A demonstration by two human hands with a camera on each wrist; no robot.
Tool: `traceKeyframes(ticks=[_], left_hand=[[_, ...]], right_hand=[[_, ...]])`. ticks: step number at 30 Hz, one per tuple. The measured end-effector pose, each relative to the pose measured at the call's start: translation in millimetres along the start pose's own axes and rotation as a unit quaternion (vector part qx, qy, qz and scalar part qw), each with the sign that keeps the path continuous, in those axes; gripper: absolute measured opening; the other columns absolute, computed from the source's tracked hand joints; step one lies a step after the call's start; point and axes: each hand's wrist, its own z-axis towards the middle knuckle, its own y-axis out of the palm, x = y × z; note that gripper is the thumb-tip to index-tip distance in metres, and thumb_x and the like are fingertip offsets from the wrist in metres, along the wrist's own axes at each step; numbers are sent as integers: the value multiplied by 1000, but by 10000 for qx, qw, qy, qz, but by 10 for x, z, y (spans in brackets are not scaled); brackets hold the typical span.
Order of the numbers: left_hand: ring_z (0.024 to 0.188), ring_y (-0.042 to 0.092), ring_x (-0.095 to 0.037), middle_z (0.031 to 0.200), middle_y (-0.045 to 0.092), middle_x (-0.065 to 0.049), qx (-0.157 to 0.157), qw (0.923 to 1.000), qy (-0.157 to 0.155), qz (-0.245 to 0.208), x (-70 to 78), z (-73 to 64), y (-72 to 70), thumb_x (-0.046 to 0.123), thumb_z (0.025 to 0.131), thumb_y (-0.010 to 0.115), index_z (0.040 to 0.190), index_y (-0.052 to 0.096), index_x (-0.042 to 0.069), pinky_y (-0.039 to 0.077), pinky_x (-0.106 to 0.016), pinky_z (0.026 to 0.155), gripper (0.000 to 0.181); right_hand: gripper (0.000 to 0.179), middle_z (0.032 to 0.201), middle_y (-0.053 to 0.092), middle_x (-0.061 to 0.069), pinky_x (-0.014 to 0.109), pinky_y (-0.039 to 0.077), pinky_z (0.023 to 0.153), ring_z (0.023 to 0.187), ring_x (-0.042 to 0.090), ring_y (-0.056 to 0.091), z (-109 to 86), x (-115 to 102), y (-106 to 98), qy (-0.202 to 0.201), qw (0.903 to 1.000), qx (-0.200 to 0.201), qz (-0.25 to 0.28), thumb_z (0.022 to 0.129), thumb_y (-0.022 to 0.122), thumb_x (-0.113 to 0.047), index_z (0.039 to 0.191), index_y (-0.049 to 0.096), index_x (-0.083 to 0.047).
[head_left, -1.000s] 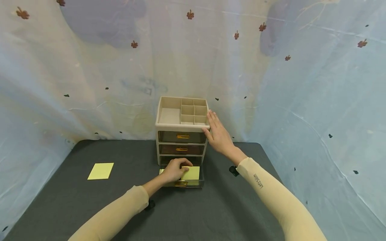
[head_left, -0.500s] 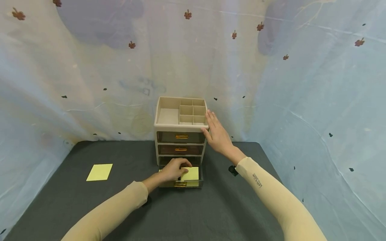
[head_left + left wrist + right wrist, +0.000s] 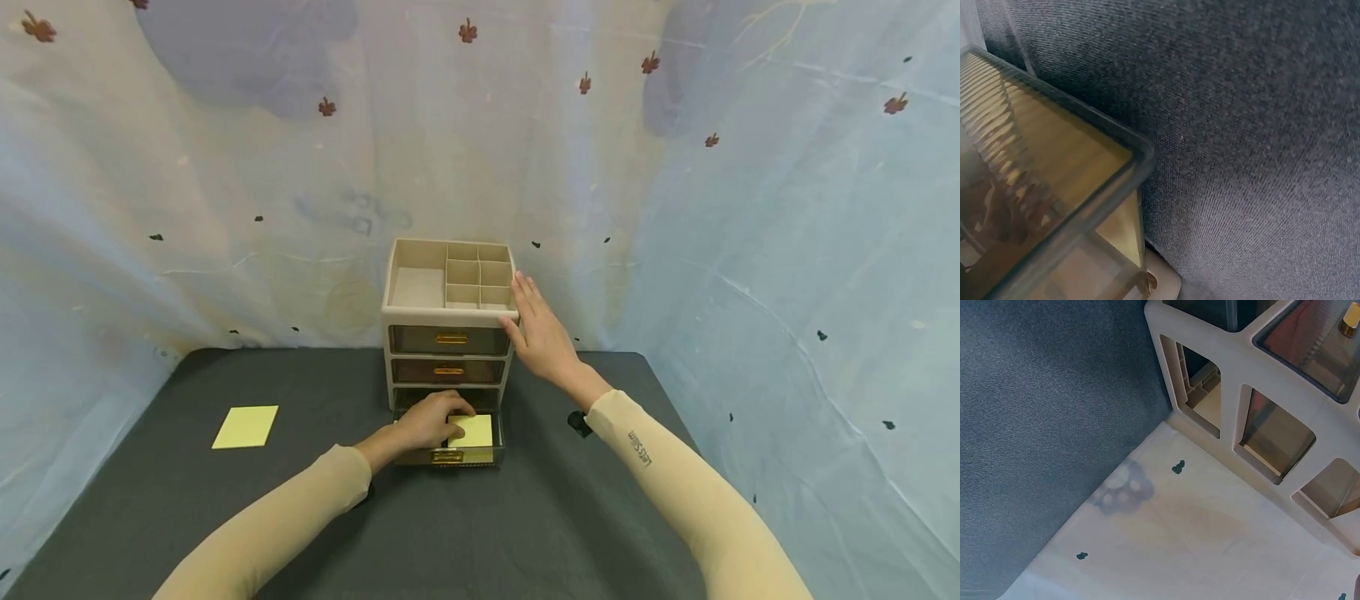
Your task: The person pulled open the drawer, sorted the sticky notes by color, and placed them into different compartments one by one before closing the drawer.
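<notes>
A beige desktop organizer stands at the back of the table, its bottom drawer pulled out. My left hand reaches into that clear drawer, thumb and index finger curled at the left edge of a yellow sticky note pad. The other fingertips are hidden. Through the drawer wall in the left wrist view, yellow paper and blurred fingers show. My right hand rests with extended fingers against the organizer's upper right side.
Another yellow sticky note pad lies on the dark table at the left. Two upper drawers with gold handles are closed. The organizer's top tray has several compartments. A printed curtain hangs behind the table.
The whole scene shifts slightly left in the head view. My left hand stays at the sticky note pad in the drawer, and my right hand keeps its place on the organizer.
</notes>
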Motion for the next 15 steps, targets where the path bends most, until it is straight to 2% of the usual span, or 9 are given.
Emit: traceKeyframes(ticks=[4,11,15], left_hand=[[106,65,-24,120,66,-4,-15,9999,63,80,-5,10,8,14,93,80,125,74,12,58,-44,88,33],[110,64,-28,121,66,-5,-24,9999,-25,149,-7,25,29,13,93,81,122,76,11,57,-45,88,30],[110,63,-28,120,66,-5,-36,9999,-21,153,-3,26,31,13,93,80,122,77,12,57,-44,86,30]], right_hand=[[70,173,12,18,57,22,125,159,38,14,14,9,7,-63,9999,71,-33,113,44,-34,165,15,3],[70,173,11,18,50,16,129,159,39,14,8,16,16,-78,9999,99,-4,113,44,-33,165,14,2],[70,173,10,17,50,16,129,158,40,15,5,25,22,-117,9998,129,-3,114,40,-37,165,14,2]])
